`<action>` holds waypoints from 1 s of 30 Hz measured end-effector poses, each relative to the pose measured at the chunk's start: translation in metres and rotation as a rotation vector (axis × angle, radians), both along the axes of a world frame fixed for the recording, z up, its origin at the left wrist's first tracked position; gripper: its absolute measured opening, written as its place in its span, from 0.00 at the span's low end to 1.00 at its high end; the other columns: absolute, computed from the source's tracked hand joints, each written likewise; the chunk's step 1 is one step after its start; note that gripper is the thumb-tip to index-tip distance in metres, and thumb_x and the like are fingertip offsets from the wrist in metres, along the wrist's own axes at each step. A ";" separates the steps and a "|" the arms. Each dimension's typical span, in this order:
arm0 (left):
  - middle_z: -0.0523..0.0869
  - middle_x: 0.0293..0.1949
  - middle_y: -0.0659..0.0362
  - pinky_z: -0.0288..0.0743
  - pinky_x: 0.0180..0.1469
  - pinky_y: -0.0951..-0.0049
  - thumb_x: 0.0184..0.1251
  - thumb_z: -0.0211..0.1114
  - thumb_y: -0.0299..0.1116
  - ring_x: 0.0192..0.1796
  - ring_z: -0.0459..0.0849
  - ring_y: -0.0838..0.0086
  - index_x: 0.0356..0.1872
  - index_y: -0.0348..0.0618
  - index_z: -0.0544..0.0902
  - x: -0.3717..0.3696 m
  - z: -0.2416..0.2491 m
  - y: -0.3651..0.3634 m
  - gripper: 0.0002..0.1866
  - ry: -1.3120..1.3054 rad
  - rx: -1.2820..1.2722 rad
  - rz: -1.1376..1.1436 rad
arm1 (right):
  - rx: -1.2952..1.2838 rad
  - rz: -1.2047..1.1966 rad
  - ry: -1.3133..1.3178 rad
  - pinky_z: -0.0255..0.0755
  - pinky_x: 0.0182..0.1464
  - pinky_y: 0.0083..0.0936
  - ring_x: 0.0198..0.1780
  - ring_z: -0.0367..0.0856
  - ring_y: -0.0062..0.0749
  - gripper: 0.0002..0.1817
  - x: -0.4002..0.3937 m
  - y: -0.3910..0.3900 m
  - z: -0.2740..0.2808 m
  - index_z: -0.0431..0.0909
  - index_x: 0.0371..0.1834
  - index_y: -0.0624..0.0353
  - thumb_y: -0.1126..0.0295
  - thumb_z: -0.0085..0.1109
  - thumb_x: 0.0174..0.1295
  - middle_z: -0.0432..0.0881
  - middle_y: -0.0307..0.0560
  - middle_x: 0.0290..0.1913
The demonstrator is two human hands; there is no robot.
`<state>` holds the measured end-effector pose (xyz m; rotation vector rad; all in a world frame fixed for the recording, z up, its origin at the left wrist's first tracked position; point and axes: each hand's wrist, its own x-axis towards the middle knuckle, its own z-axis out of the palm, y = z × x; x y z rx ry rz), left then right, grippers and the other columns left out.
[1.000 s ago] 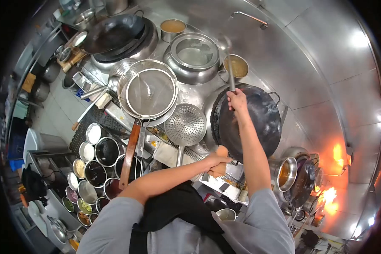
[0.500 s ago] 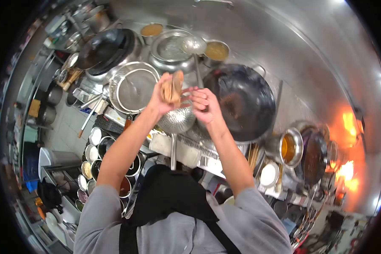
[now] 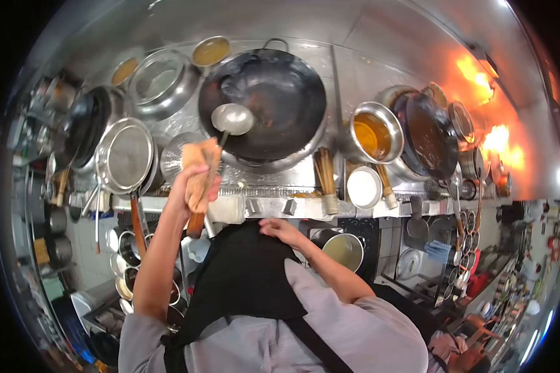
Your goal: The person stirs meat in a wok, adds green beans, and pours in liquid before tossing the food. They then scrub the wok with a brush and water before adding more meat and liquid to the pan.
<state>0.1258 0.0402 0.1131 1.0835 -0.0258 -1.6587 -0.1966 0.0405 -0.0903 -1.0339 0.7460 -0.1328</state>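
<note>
The left hand (image 3: 183, 189) is closed on the stiff, likely bowl-heavy ladle (image 3: 233, 118) at its cloth-wrapped handle (image 3: 196, 225); the right hand (image 3: 281, 230) is loosely open, empty.

Orange flames (image 3: 501, 142) glared at the right, tinting the metal wall (image 3: 404, 43) in an otherwise evenly bright kitchen. Fisheye distortion curved the edges into black corners; the distant right background looked soft.

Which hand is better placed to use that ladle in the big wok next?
The left hand, I'd say: it grips the ladle and a tan cloth, with the ladle's bowl over the wok. The right hand is down at the black apron, holding nothing visible.
</note>
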 end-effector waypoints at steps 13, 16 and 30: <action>0.86 0.39 0.59 0.81 0.42 0.72 0.57 0.70 0.28 0.38 0.85 0.74 0.50 0.37 0.80 -0.042 0.025 0.069 0.18 -1.055 0.100 -0.024 | -1.145 0.012 0.900 0.76 0.58 0.48 0.52 0.84 0.59 0.16 -0.162 -0.004 -0.404 0.87 0.44 0.58 0.64 0.52 0.62 0.87 0.59 0.49; 0.85 0.38 0.59 0.81 0.42 0.71 0.60 0.68 0.32 0.38 0.86 0.73 0.50 0.37 0.80 -0.006 0.030 0.035 0.18 -1.200 0.126 0.091 | -1.198 -0.204 0.873 0.78 0.56 0.48 0.50 0.85 0.58 0.14 -0.153 -0.009 -0.349 0.88 0.40 0.58 0.65 0.53 0.60 0.88 0.58 0.47; 0.75 0.22 0.67 0.70 0.21 0.75 0.77 0.56 0.37 0.21 0.74 0.79 0.29 0.47 0.80 0.325 -0.172 -0.183 0.13 -0.664 -0.494 0.180 | -1.180 -0.393 0.973 0.76 0.56 0.44 0.57 0.78 0.56 0.21 -0.067 -0.035 0.034 0.76 0.57 0.65 0.65 0.58 0.64 0.78 0.61 0.57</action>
